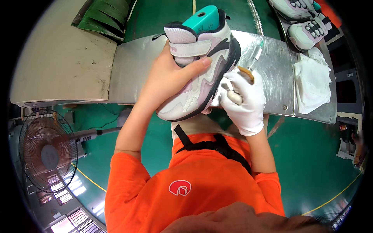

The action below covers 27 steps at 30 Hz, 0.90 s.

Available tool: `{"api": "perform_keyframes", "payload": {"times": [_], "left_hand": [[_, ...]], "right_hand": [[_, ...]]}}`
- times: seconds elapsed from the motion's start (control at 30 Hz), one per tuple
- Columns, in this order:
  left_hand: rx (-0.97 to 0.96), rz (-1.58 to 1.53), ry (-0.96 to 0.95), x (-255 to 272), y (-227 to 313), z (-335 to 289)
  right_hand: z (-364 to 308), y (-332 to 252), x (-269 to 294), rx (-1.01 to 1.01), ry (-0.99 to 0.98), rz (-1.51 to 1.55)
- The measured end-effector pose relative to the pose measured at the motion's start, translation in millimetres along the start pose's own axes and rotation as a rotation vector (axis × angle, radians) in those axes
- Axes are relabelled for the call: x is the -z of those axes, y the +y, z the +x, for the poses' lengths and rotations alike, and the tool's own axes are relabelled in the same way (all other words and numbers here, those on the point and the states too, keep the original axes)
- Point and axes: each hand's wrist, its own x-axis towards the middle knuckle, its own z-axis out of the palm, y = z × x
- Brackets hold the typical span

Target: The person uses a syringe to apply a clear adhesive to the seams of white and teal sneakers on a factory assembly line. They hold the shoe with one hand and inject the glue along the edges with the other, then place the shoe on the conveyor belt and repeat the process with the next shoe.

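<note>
My bare left hand (175,73) grips a white and pale lilac sneaker (202,83) with a dark-edged sole, the thumb lying across its side below the strap. A teal shoe last (203,20) fills the sneaker's opening. Close beside the sole is my right hand (246,101) in a white glove, its fingers curled round a small tool with a whitish rounded end (234,97). A brown curved piece (246,73) shows at the gloved fingers. Just beyond them is a slim, clear syringe-like tube (256,53) with a green tip; whether the hand holds it I cannot tell.
Under the sneaker runs a metal work surface (274,93). A white cloth (312,83) lies at its right end, near more sneakers (309,33) at the upper right. A beige machine housing (66,50) stands left, with a floor fan (48,151) below it.
</note>
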Motion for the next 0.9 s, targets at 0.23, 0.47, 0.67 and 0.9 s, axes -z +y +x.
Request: {"api": "perform_keyframes", "payload": {"times": [0.23,0.47,0.67,0.9], "left_hand": [[-0.052,0.016,-0.003,-2,-4,1],[-0.048,0.062,0.016,-5,1,-3],[-0.064,0.151,0.029,-7,6,-7],[-0.093,0.189,0.030,-7,11,-7]], "right_hand": [[9,-5,-15,-0.236,0.273,0.037],[25,-10,-25,-0.310,0.213,-0.095],[26,-9,-24,-0.352,0.197,-0.069],[34,6,-16,-0.419,0.249,0.200]]}}
